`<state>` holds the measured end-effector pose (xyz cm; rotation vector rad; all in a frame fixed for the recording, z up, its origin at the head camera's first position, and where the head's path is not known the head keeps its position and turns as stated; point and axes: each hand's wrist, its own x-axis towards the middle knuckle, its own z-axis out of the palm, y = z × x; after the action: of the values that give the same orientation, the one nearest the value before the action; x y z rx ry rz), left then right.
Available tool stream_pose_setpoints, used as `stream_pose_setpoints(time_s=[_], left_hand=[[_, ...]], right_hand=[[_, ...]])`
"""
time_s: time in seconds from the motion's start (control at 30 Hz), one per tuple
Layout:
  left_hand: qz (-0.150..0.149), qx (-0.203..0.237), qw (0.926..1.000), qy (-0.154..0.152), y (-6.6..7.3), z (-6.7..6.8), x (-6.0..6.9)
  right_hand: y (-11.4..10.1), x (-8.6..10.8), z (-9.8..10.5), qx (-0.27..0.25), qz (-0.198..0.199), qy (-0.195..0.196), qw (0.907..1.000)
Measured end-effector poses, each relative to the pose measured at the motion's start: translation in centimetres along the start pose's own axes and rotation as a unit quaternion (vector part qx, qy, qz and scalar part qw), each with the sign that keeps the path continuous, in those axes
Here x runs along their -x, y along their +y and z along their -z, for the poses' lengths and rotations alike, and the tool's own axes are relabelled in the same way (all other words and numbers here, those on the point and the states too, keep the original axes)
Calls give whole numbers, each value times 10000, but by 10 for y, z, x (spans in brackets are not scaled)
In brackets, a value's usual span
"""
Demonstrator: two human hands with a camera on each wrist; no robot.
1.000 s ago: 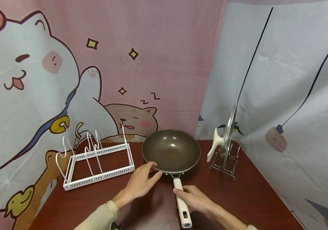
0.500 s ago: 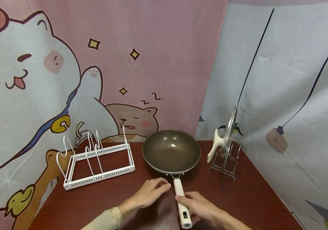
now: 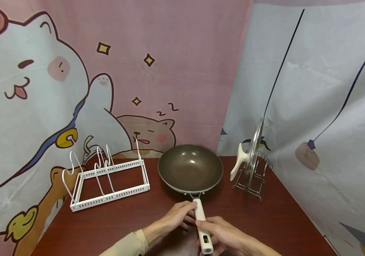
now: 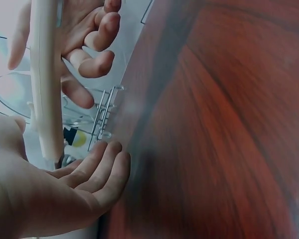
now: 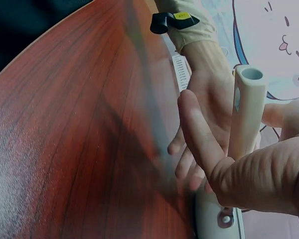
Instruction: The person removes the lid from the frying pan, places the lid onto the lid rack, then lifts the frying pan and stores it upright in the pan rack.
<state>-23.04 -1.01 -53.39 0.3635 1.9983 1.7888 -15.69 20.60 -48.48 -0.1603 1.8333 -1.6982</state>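
Note:
A dark-coated frying pan [image 3: 190,169] sits in the middle of the table, its cream handle [image 3: 199,213] pointing toward me. My left hand [image 3: 174,217] is at the handle's pan end, thumb against it, fingers loosely extended below. Farther back along the handle, my right hand [image 3: 222,231] has its thumb on it. In the left wrist view the fingers of the right hand [image 4: 87,35] are spread apart, not wrapped round the handle [image 4: 46,89]. The right wrist view shows the handle's end [image 5: 247,114] between right thumb and index finger, with the left hand [image 5: 209,104] behind.
A white adjustable rack [image 3: 110,199] with upright wire dividers stands on the left of the table [image 3: 265,227]. On the right, a glass lid [image 3: 254,153] with a cream handle stands upright in a metal wire rack [image 3: 249,190]. Printed cloth [image 3: 195,71] hangs behind.
My left hand has moved from the pan's near rim down and right to the handle. The right hand has slid slightly toward the handle's end. The pan has stayed in place.

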Motion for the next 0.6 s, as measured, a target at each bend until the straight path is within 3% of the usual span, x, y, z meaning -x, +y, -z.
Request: stream_pose_setpoints(time_s=[0.27,0.6], left_hand=[[215,852,9961,-40,-2,-11,-11],[363,1688,9845,-306,-7,-15,-22]], right_hand=[[5,-1,-8,-273,-113,63,9995],[5,-6,-14,-575,-179,26,9982]])
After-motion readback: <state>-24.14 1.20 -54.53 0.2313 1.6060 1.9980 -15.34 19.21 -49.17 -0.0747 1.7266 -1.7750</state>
